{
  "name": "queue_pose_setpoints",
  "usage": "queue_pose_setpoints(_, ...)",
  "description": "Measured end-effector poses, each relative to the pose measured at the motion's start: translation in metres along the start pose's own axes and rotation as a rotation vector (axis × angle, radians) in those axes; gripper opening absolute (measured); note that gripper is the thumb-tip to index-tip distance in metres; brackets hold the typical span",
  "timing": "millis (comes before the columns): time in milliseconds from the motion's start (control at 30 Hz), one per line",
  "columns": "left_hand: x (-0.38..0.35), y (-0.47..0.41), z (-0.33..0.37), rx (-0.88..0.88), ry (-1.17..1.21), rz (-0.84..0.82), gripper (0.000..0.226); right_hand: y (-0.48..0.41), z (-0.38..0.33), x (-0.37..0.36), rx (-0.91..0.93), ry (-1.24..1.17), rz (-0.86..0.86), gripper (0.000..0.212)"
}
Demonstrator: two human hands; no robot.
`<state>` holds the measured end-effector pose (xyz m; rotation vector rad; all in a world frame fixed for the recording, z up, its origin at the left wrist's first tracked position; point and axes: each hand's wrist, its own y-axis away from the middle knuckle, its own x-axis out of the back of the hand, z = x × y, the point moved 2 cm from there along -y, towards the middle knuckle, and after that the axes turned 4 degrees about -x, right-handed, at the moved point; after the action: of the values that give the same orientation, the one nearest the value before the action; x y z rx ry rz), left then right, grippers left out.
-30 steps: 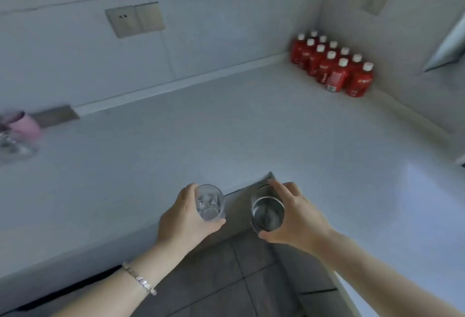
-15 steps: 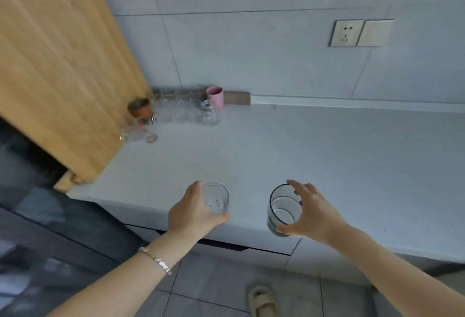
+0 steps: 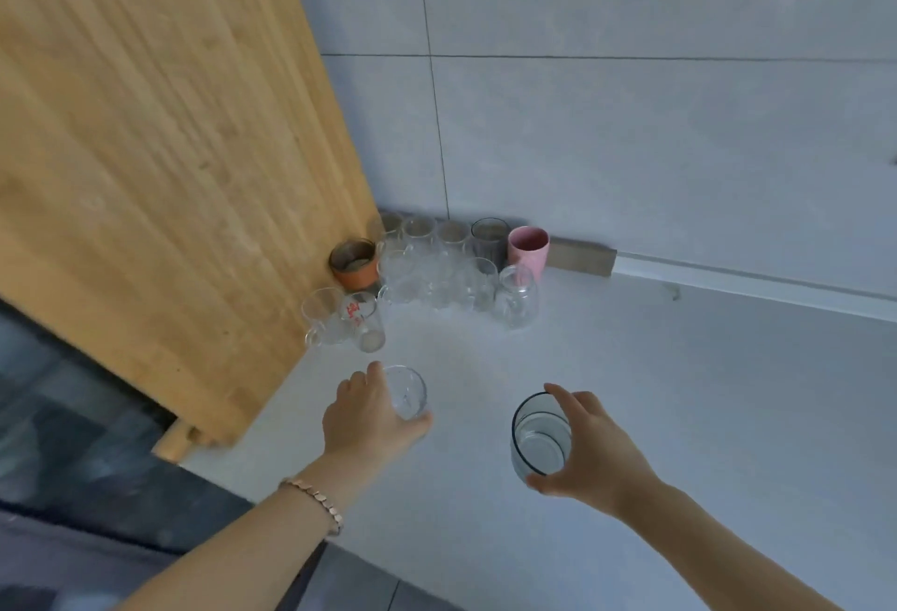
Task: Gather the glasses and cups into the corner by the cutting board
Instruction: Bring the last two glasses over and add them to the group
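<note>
Both hands had come nearer the corner cluster since half a second before. Cutting board (image 3: 160,164), cropped at left, hid part of it. Left hand (image 3: 369,421) kept its grip around a clear glass (image 3: 406,392), largely covered; right hand (image 3: 589,452) gripped a dark-rimmed glass (image 3: 539,435) above the tabletop (image 3: 679,416).

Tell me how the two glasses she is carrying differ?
The small clear glass in the left hand is colourless and narrower; the dark-rimmed smoky glass in the right hand is wider, taller and grey-tinted. It tilts toward the camera, showing its inside. Both look empty, each gripped from the side.
</note>
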<state>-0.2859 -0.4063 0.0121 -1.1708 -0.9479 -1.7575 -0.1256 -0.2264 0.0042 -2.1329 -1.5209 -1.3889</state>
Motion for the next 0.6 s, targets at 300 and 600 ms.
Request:
queue_pose_setpoints(300, -0.017, -0.141, 0.014, -0.213, -0.279, -0.126, 0.079, -0.089, -0.04, -0.017, -0.101, 0.021, 0.014, 0.107)
queue_pose_setpoints(600, -0.051, -0.208, 0.02, -0.39, -0.487, -0.303, 0.08, -0.121, -0.063, -0.033, -0.312, 0.018, 0.089, 0.107)
